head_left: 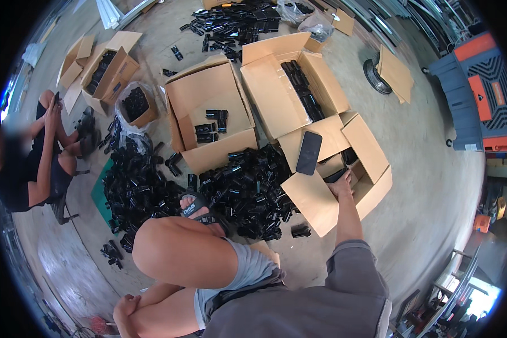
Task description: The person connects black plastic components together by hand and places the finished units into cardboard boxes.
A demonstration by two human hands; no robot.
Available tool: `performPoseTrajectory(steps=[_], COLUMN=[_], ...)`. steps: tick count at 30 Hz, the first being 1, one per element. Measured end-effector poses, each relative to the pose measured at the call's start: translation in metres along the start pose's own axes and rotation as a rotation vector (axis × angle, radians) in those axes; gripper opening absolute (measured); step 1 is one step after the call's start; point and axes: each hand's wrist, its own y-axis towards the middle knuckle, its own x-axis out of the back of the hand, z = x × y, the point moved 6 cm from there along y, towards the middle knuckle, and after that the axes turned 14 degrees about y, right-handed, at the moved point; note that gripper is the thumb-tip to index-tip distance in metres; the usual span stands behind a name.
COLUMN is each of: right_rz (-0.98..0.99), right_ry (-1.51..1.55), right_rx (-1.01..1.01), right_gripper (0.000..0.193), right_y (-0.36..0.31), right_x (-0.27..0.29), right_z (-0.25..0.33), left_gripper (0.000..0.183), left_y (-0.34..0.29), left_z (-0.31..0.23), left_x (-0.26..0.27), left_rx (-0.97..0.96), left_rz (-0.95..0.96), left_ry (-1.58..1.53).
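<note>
My right hand (342, 185) reaches into an open cardboard box (377, 183) on the right, its fingers closed round a long black plastic part (336, 176). More dark parts show inside that box, partly hidden by its flaps. A black phone (308, 152) lies on a flap to the left of the hand. My left hand (129, 305) rests by my left knee at the lower left; how its fingers are set is hard to make out. Two big heaps of shiny black tubular parts, a left heap (138, 186) and a right heap (248, 191), cover the floor before my feet.
Ahead stand an open box (208, 93) with a few black parts and another box (298, 48) with rows of them. A seated person (39, 152) is at the left, near a bag-lined box (135, 104). A grey-orange wheeled cart (462, 96) stands at the right.
</note>
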Motion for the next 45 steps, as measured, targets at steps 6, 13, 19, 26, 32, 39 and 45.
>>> performPoseTrajectory(steps=[6,13,19,26,32,39,45], right_rz=[-0.015,-0.075,-0.094,-0.105,0.025,0.311,0.644], right_ry=[-0.049,-0.179,-0.209,-0.095,0.548,1.554,1.842], right_rx=[0.024,0.128,0.066,0.017,-0.003,0.046,0.513], right_gripper=[0.151,0.151,0.151,0.14,0.097,0.039,0.075], right_y=[0.025,0.037,0.067,0.015,0.014,-0.017,-0.143], right_x=[-0.019,-0.023,-0.032,-0.012,0.003,0.034,0.079], right_z=[-0.01,-0.018,-0.039,-0.014,-0.027,-0.046,0.052], left_gripper=[0.059,0.061,0.063,0.063,0.059,0.054,0.067], left_y=[-0.001,0.026,0.04,0.045,0.074,0.052,0.014], left_z=[0.013,0.03,0.034,0.045,0.068,0.025,0.004], left_x=[-0.014,-0.033,-0.037,-0.049,-0.078,-0.032,0.017], left_rx=[-0.004,-0.048,-0.044,0.022,-0.252,-0.16,0.012], left_rz=[-0.018,-0.008,0.04,0.099,0.026,0.1,0.139], left_ry=[-0.026,-0.005,0.035,0.04,0.247,0.188,-0.018])
